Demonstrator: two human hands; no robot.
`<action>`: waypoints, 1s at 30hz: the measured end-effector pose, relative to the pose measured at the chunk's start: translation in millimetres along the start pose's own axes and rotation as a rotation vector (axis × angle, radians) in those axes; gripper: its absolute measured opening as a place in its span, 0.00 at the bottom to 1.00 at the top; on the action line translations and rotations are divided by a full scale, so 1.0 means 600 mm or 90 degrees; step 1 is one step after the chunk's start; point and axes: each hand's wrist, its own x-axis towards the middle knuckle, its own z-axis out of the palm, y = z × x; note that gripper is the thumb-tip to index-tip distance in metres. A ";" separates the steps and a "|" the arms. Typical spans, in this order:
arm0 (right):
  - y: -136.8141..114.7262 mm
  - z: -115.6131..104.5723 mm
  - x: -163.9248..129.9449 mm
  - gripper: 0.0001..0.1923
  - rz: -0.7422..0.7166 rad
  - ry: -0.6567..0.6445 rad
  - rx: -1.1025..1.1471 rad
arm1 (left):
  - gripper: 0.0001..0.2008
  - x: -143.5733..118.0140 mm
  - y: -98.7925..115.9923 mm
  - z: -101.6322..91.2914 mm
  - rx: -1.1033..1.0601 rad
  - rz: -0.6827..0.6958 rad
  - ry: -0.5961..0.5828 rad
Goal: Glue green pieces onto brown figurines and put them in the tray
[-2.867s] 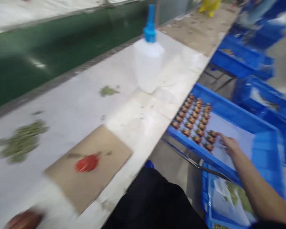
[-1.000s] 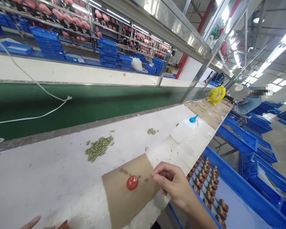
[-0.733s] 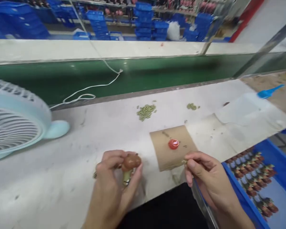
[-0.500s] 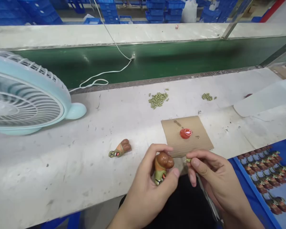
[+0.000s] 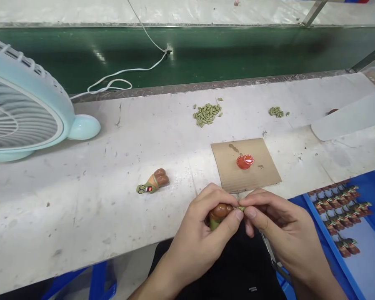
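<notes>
Both hands have met: left hand [image 5: 206,233] grips figurine [image 5: 220,211], right hand [image 5: 278,227] pinches green piece [image 5: 241,208] (touching it)

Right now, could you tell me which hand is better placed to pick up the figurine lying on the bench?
Left hand: the lying figurine is on its side, though it holds another.

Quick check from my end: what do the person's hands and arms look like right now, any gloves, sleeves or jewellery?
Both are bare. The left hand and right hand wear no gloves, and no rings or watch show. The forearms are uncovered down to the bottom edge of the picture, so no sleeve is in view. Fingernails are short and plain.
</notes>
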 end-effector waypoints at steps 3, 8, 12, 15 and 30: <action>0.007 -0.003 0.003 0.04 0.038 -0.012 0.064 | 0.07 0.000 -0.001 -0.001 -0.025 0.024 -0.008; 0.024 -0.001 0.005 0.02 0.055 -0.047 0.140 | 0.07 0.000 -0.005 0.003 -0.029 0.051 0.004; 0.013 -0.003 0.018 0.02 -0.006 0.010 0.058 | 0.04 -0.003 -0.013 0.011 -0.014 0.032 0.060; -0.005 -0.021 0.048 0.05 -0.123 0.123 -0.118 | 0.16 -0.006 -0.018 0.016 -0.031 -0.018 0.107; -0.003 -0.079 0.120 0.05 -0.304 0.083 -0.573 | 0.14 -0.016 -0.003 0.015 -0.071 -0.115 0.093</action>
